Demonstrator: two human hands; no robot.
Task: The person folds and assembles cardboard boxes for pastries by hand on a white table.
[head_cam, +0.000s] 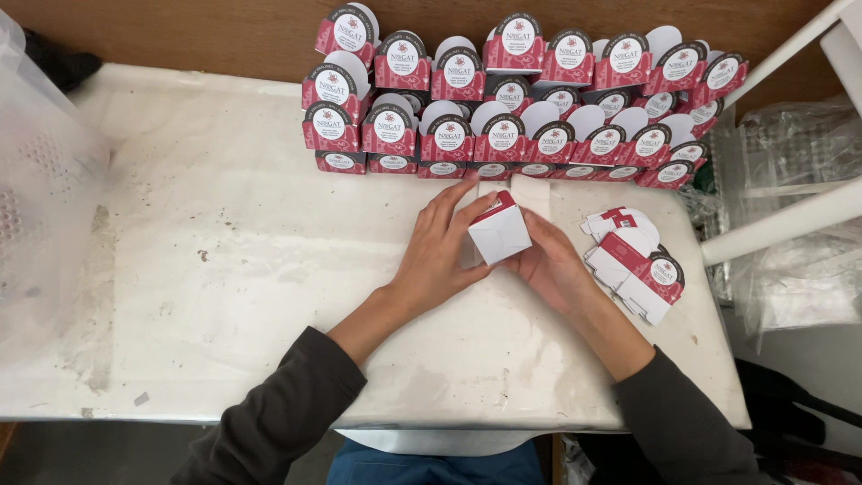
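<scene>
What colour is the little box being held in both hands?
The box is mostly white with a red edge on top, seen in the head view.

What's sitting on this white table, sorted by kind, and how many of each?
Half-folded box, held by left hand and right hand: 1
Heap of flat box blanks: 1
Stacked bank of finished red boxes, too overlapped to count singly: 1
Total: 3

Card, scuffed white tabletop, clear plastic

Your small box (499, 233) is thin matt card, white with a red edge; the stacked boxes (521, 99) look like the same printed card. The table (224, 224) is white, stained and worn-looking. Crinkled clear plastic wrap (795, 207) gleams at your right.
</scene>
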